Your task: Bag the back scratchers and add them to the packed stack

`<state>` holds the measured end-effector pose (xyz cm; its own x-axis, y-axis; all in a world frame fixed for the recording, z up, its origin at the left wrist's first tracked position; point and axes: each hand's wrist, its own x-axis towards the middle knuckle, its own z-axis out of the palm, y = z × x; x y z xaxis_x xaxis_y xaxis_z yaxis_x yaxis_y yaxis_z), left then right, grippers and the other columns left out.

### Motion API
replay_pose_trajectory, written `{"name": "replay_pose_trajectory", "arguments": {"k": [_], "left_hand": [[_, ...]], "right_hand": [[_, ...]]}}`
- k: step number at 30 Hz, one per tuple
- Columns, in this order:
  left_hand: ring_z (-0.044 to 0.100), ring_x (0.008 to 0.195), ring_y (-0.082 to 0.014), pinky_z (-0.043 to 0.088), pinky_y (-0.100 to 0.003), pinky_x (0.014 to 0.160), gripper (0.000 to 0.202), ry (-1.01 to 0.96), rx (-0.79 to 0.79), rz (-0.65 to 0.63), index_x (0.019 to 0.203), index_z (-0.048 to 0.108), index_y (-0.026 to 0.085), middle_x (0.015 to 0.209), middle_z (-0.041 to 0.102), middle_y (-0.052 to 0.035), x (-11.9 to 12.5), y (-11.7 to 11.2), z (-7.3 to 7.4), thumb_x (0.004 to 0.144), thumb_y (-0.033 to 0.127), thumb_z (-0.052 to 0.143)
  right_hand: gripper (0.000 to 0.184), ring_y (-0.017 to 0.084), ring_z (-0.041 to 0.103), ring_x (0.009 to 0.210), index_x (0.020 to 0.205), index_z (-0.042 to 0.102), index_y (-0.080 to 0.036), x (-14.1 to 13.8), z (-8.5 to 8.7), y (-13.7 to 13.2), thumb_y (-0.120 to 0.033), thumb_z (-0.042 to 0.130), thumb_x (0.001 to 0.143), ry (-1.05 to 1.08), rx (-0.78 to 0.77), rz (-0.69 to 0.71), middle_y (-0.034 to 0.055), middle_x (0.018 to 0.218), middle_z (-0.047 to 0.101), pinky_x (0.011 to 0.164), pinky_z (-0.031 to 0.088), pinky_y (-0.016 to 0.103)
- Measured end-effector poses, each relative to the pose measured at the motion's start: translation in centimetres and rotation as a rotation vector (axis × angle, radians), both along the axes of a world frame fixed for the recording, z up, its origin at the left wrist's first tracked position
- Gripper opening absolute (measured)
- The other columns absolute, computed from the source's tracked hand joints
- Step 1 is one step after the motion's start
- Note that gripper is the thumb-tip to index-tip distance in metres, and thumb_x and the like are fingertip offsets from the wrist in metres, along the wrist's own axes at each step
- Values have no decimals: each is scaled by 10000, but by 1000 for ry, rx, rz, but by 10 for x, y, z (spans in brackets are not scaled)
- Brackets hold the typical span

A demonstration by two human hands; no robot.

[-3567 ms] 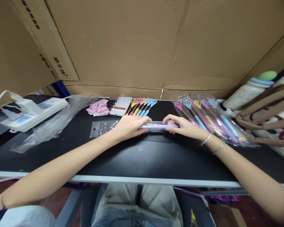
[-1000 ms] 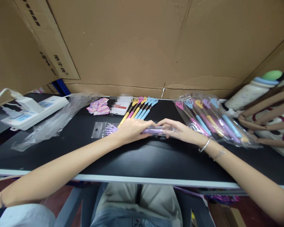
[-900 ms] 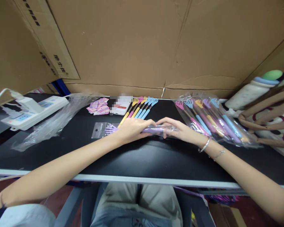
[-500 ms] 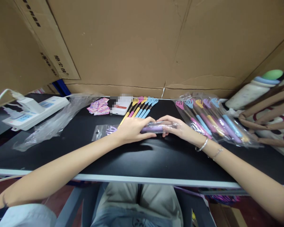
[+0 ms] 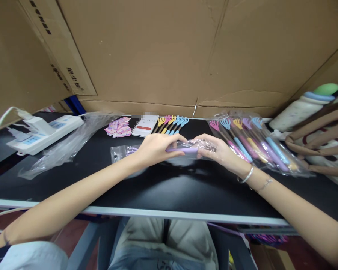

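A purple back scratcher lies crosswise in a clear plastic bag, a little above the black table. Its purple claw shows partly at the left, beyond my wrist. My left hand is closed round the bagged handle, thumb in front and fingers behind. At the other end, my right hand pinches crumpled film of the same bag near the handle's end. Behind my left hand lies a row of loose back scratchers with yellow, pink and blue claws.
To the right, several bagged back scratchers lie near a white bottle and a brown-handled bag. On the left are a power strip, clear plastic film, pink cards and a phone. Cardboard walls the back.
Both hands have lifted the bagged back scratcher slightly. My right hand has shifted a little to the right and now pinches crumpled film at the bag's end.
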<state>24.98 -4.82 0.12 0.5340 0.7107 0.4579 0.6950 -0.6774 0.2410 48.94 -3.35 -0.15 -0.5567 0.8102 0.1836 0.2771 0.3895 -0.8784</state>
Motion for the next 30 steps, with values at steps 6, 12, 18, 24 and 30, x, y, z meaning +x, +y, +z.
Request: {"name": "replay_pose_trajectory", "arguments": {"k": [6,12,18,24,30], "left_hand": [[565,710,-98,318,-201,557,213,24,337,-65,922,673,265,764,670,42,2,2,18,870,450,579],[563,793,-127,395,-216,648,211,51,658,-181,899,655,221,861,686,1,8,16,18,930,361,501],[568,841,-116,413,-195,632,244,121,586,-198,974,630,222,920,634,-20,11,36,-6,961,359,429],[558,871,-138,402,-215,598,204,255,425,-89,976,590,199,928,602,-33,15,37,-28,955,326,432],[551,862,-149,320,-239,498,111,336,384,-62,961,554,188,928,581,-32,18,30,-36,925,219,455]], "right_hand": [[216,159,659,754,928,636,-184,-4,6,-12,-352,680,799,114,179,-68,52,914,695,676,539,281],[106,175,664,922,933,675,-214,-9,12,-21,-184,636,838,33,736,5,60,990,706,801,545,303],[125,163,661,915,972,649,-206,-8,3,-13,-184,548,901,-184,964,48,70,998,698,781,541,281],[228,163,642,853,937,647,-211,-11,-15,-8,-264,427,964,-527,1026,38,64,979,694,722,513,273],[247,143,610,776,904,629,-178,-19,-26,-10,-231,395,968,-661,1095,75,56,884,658,623,466,235]]}}
